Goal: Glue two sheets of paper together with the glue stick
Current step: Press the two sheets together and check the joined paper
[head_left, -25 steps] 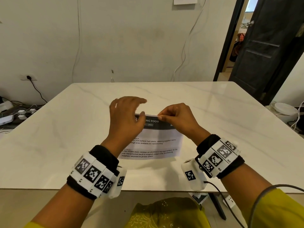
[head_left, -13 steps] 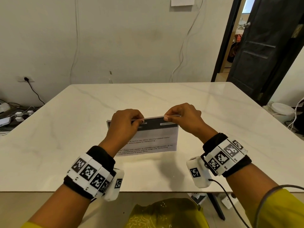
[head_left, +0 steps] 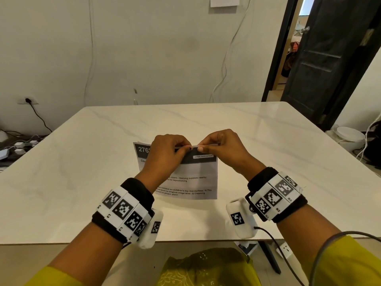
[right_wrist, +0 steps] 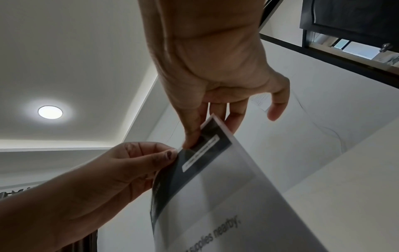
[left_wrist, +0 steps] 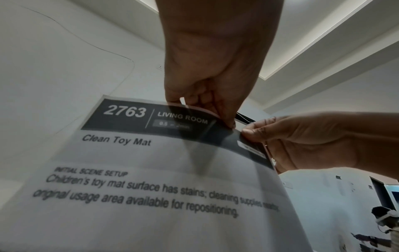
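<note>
A printed paper sheet (head_left: 193, 176) with a dark header band hangs upright above the white marble table (head_left: 268, 141), its lower edge near the tabletop. My left hand (head_left: 168, 150) pinches the sheet's top edge near the middle. Just to its right, my right hand (head_left: 220, 145) pinches the same edge. The sheet (left_wrist: 151, 179) fills the left wrist view, with the left hand's fingers (left_wrist: 218, 109) curled over its top. In the right wrist view the thumb and fingers (right_wrist: 194, 134) clamp the sheet's (right_wrist: 215, 187) top corner. I cannot tell whether it is one sheet or two. No glue stick shows.
The table's front edge (head_left: 185, 241) is close to my body. A wall with hanging cables (head_left: 224, 65) rises behind the table. A dark open door (head_left: 329, 58) stands at the right. Power strips and cables (head_left: 18, 145) lie on the floor at the left.
The sheet rose from lying tilted on the table to hanging upright. My left hand closed onto its top edge, and both hands moved together toward the middle of that edge.
</note>
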`<state>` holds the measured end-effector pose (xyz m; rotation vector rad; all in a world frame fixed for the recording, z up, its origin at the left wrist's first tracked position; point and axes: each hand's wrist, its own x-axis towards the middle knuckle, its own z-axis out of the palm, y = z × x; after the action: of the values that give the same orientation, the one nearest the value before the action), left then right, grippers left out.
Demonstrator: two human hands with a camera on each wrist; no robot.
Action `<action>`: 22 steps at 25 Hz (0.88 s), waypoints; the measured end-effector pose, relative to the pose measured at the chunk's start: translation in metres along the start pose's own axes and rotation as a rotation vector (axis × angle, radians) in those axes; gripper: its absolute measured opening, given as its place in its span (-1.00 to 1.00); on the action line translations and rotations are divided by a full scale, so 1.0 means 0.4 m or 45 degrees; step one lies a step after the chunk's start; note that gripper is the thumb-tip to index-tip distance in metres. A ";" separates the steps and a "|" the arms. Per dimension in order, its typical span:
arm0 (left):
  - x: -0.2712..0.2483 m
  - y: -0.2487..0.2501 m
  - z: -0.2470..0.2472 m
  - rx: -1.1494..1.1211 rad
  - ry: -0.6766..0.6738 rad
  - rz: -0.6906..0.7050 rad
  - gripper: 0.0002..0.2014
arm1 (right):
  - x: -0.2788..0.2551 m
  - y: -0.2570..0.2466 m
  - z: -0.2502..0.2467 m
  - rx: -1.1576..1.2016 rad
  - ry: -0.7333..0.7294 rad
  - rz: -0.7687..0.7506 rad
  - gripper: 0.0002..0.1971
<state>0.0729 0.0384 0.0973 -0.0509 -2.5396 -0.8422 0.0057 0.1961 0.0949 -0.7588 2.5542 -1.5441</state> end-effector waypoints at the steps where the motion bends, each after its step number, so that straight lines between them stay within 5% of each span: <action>1: -0.001 -0.001 -0.001 -0.022 0.009 -0.001 -0.87 | -0.001 -0.001 -0.003 0.050 -0.007 -0.011 -0.92; 22: -0.012 -0.024 -0.010 -0.197 0.155 -0.012 -0.87 | -0.015 0.000 -0.007 0.434 0.127 0.041 -0.88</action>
<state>0.0773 0.0289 0.0927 -0.0351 -2.3595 -1.0127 0.0103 0.2010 0.0953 -0.6098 2.2575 -1.9787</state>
